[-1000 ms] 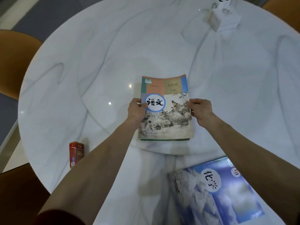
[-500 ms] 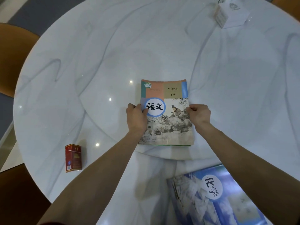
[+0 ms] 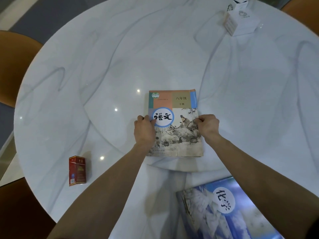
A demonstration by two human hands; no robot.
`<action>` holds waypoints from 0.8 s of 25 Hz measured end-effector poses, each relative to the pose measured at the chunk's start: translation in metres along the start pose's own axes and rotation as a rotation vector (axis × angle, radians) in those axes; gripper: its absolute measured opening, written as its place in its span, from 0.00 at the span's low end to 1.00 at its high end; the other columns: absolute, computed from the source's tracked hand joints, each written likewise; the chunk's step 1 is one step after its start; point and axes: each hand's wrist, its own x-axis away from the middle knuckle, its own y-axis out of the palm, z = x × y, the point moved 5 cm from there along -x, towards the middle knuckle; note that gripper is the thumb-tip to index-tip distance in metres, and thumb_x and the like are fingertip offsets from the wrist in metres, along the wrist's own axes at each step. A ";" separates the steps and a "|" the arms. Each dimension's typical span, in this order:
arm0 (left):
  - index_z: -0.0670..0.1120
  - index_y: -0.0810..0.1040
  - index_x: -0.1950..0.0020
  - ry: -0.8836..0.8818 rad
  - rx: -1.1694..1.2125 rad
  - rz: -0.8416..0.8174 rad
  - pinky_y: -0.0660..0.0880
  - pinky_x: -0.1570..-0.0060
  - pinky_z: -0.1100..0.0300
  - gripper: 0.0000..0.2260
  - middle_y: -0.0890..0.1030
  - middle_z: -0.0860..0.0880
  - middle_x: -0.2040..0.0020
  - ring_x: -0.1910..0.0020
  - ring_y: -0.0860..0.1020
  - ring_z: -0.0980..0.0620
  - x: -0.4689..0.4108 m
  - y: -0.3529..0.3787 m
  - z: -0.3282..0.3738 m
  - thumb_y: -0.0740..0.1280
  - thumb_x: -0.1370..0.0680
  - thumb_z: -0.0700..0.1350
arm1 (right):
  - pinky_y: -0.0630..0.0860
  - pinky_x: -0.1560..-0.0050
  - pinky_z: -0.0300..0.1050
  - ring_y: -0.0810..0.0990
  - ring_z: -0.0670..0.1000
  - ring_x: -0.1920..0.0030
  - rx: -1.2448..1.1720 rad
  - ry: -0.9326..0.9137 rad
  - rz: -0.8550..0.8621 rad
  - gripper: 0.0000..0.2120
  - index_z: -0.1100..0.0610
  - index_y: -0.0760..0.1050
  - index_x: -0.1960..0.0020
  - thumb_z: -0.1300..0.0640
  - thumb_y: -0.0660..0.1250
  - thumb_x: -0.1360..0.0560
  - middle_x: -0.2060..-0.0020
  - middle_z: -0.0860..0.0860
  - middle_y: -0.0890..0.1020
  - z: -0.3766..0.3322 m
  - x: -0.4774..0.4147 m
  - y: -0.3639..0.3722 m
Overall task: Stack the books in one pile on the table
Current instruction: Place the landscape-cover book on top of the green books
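Hands, left [image 3: 144, 130] and right [image 3: 208, 125], each grip clamped on textbook [image 3: 174, 123] edges, table [image 3: 103, 66].

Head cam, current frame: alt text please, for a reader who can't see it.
Both hands, left hand and right hand, grip the side edges of a Chinese textbook lying on a round white marble table. A blue book lies nearer the person; a red box at left, a white box far right.

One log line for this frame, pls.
left hand: grips Chinese book | right hand: grips same | blue book: unstacked
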 end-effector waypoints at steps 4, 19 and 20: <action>0.37 0.74 0.42 0.020 -0.075 -0.051 0.72 0.52 0.51 0.15 0.74 0.38 0.45 0.46 0.73 0.40 -0.003 -0.001 0.001 0.57 0.19 0.47 | 0.62 0.72 0.38 0.65 0.52 0.73 0.062 0.041 -0.007 0.19 0.62 0.67 0.74 0.62 0.63 0.24 0.77 0.53 0.66 -0.002 -0.001 0.000; 0.43 0.76 0.40 0.516 -0.317 -0.079 0.71 0.46 0.48 0.16 0.78 0.43 0.43 0.40 0.72 0.42 0.055 -0.018 0.062 0.57 0.21 0.49 | 0.74 0.51 0.47 0.77 0.59 0.48 0.567 -0.201 0.010 0.15 0.61 0.78 0.47 0.54 0.56 0.22 0.48 0.59 0.79 0.020 0.084 -0.037; 0.43 0.76 0.41 0.570 -0.321 -0.114 0.71 0.46 0.47 0.15 0.78 0.43 0.43 0.41 0.72 0.42 0.066 -0.014 0.069 0.57 0.21 0.48 | 0.74 0.51 0.48 0.77 0.59 0.47 0.601 -0.228 0.026 0.15 0.61 0.77 0.46 0.54 0.56 0.22 0.48 0.58 0.79 0.026 0.094 -0.041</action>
